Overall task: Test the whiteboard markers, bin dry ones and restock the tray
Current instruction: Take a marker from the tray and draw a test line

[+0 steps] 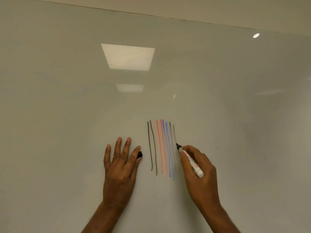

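My right hand (pixel 200 172) grips a white-barrelled black marker (pixel 190 160), its tip touching the glossy whiteboard (pixel 67 98) at the lower end of a faint, thin black stroke. Left of that tip run several vertical test lines (pixel 161 147): two dark ones, two red, two blue, then two pale black. My left hand (pixel 120 165) lies flat against the board with fingers straight and spread. A black marker cap (pixel 140 155) sticks out beside its index finger, apparently pinned under the thumb, which is hidden.
The whiteboard fills nearly the whole view; its top edge (pixel 185 20) meets the wall above. Ceiling lights reflect in it (pixel 127 57). No tray or bin is in view.
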Demonstrator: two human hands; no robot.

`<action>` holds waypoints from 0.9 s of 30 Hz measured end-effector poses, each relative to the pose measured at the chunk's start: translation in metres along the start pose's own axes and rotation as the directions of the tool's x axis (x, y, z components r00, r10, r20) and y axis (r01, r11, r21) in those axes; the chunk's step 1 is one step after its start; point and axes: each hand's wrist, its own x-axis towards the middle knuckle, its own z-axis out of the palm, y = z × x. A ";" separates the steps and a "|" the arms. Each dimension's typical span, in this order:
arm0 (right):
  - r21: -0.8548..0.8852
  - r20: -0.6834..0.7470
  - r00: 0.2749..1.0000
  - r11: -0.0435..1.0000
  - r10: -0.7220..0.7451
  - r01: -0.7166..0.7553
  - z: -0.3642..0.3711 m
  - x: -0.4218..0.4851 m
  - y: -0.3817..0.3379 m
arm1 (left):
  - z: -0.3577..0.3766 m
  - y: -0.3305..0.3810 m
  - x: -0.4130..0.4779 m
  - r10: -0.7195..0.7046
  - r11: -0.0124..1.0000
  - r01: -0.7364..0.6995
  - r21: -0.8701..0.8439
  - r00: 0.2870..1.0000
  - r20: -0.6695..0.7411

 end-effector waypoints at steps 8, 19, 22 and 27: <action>-0.043 0.016 0.981 0.980 0.194 -0.193 -0.016 -0.070 0.040 | -0.002 -0.001 -0.002 -0.007 0.997 0.008 -0.071 1.000 0.017; 0.262 0.346 0.887 0.877 0.304 -0.403 -0.031 -0.135 -0.039 | -0.096 0.063 -0.042 -0.584 0.572 0.660 -0.487 0.744 0.323; 0.311 0.441 0.844 0.830 0.307 -0.464 -0.022 -0.153 -0.053 | -0.119 0.073 -0.049 -0.710 0.238 0.803 -0.546 0.528 0.467; 0.320 0.523 0.790 0.786 0.319 -0.529 -0.003 -0.169 -0.071 | -0.139 0.067 -0.058 -0.667 -0.309 0.795 -0.521 0.209 0.715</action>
